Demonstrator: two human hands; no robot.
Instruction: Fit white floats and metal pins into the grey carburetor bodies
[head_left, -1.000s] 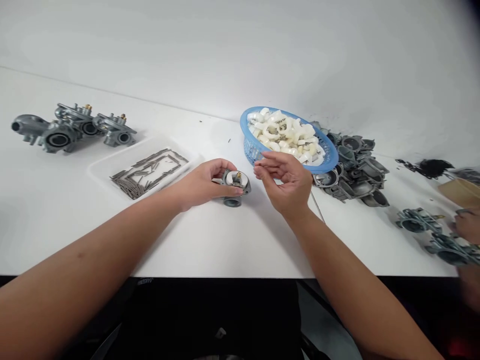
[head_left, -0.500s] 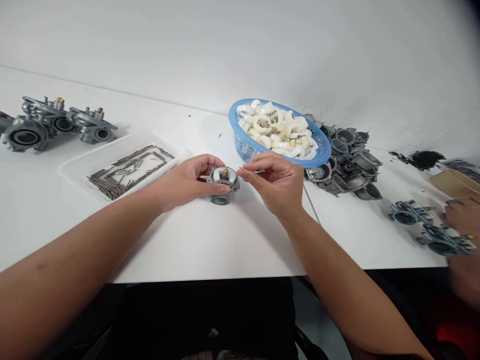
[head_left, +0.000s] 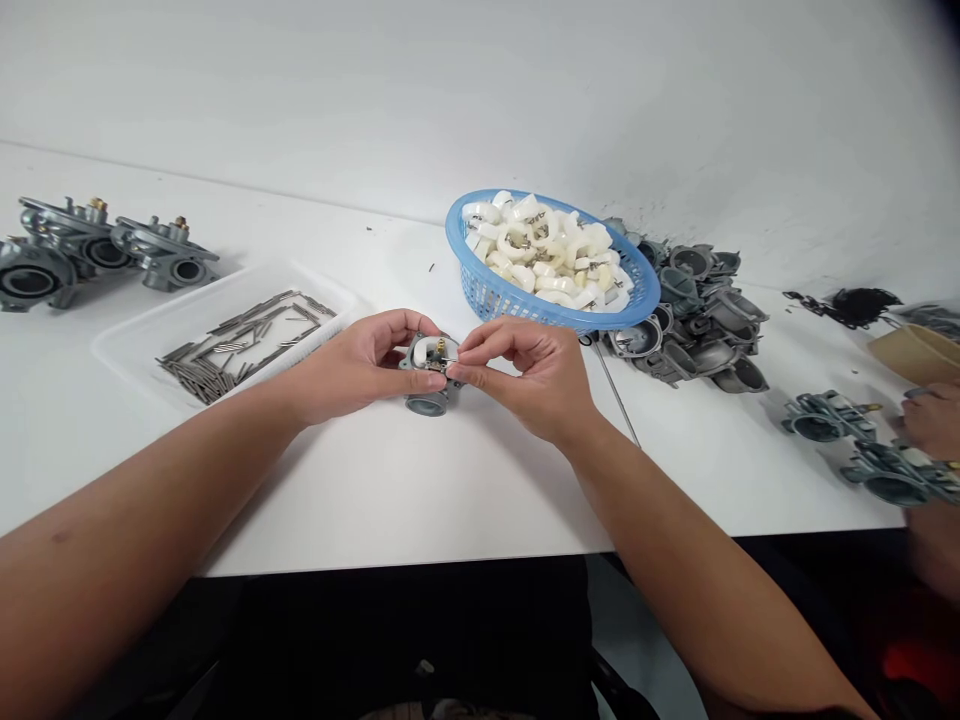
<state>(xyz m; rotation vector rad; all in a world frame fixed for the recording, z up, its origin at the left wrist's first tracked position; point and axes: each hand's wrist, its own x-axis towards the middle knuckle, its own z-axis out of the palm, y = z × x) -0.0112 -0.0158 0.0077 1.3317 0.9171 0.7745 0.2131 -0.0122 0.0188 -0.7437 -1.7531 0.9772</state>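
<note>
holding carburettor body [head_left: 429,403] in left hand [head_left: 358,366], fingers wrapped around it. right hand [head_left: 527,377] pinched narrow on thin pin [head_left: 450,363], coming in from the body's right side.

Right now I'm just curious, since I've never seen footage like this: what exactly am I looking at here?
These pictures come from a camera worn on a person's head, looking down at their own bare hands. The left hand holds a metal carburetor body. The right hand's fingertips pinch what seems a thin pin against it. On the white table lie a white tray of metal pins, a blue basket of white plastic parts, and a pile of carburetor bodies. At far right is a co-worker's hand.
</note>
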